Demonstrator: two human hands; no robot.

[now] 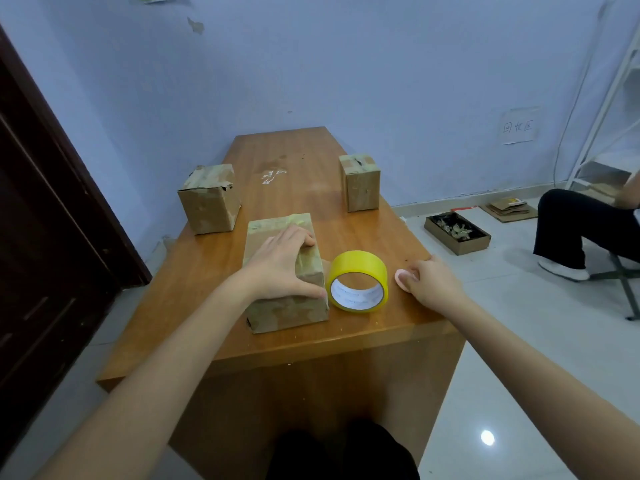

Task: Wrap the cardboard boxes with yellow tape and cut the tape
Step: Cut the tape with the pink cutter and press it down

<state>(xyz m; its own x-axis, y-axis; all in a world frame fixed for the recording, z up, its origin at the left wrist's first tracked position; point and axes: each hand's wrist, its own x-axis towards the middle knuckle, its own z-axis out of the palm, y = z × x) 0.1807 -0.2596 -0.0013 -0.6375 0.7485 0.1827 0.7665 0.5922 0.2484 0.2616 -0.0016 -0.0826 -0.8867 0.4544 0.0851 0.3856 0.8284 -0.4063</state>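
A long cardboard box (287, 308) with old tape marks lies near the front of the wooden table (346, 337). My left hand (282, 265) grips its top, fingers curled over the right edge and thumb down on the near face. A roll of yellow tape (358, 280) stands on edge just right of the box. Right of the roll, my right hand (431, 284) rests on the table with its fingers curled round a small pink object (401, 278), mostly hidden. Two more cardboard boxes stand farther back, one at the left (209, 199) and one at the right (360, 183).
A scrap of clear tape (273, 175) lies mid-table. A dark door (41, 188) is at the left. On the floor to the right are a shallow box of scraps (457, 232), flattened cardboard (509, 207), a seated person's leg (568, 230) and a white shelf frame (606, 116).
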